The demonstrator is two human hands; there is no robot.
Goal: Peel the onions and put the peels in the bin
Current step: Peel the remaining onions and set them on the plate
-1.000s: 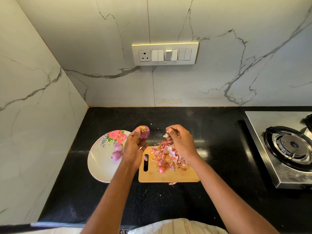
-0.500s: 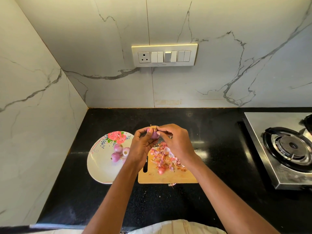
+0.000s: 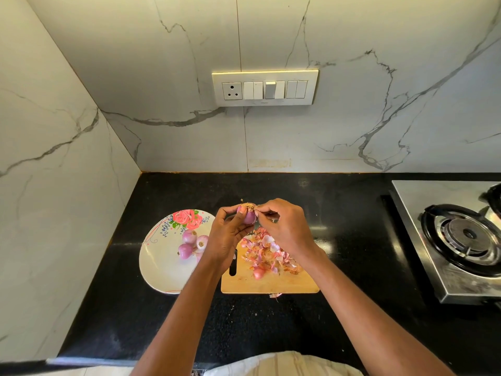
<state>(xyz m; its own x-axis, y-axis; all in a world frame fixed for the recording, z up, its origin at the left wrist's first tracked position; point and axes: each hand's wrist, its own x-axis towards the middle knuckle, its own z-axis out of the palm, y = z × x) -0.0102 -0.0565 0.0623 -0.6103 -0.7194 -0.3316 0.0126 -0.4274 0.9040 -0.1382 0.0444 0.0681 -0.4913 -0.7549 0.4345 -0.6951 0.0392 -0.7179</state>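
My left hand [image 3: 227,234] holds a small purple onion [image 3: 249,214] up above the wooden cutting board [image 3: 271,283]. The fingertips of my right hand [image 3: 287,229] pinch at the onion's right side near its root end. A heap of pink onion peels [image 3: 267,253] lies on the board under my hands, with one small onion [image 3: 259,273] at its near edge. Several peeled onions [image 3: 191,242] sit on a white floral plate [image 3: 160,264] to the left of the board. No bin is in view.
The black countertop [image 3: 352,240] runs to a steel gas stove [image 3: 461,240] at the right. Marble walls close the left side and back, with a switch panel [image 3: 264,88] on the back wall. One peel scrap [image 3: 275,295] lies just off the board's near edge.
My right hand came up from the peel heap to the onion and now pinches at it. My left hand shifted slightly right with the onion.
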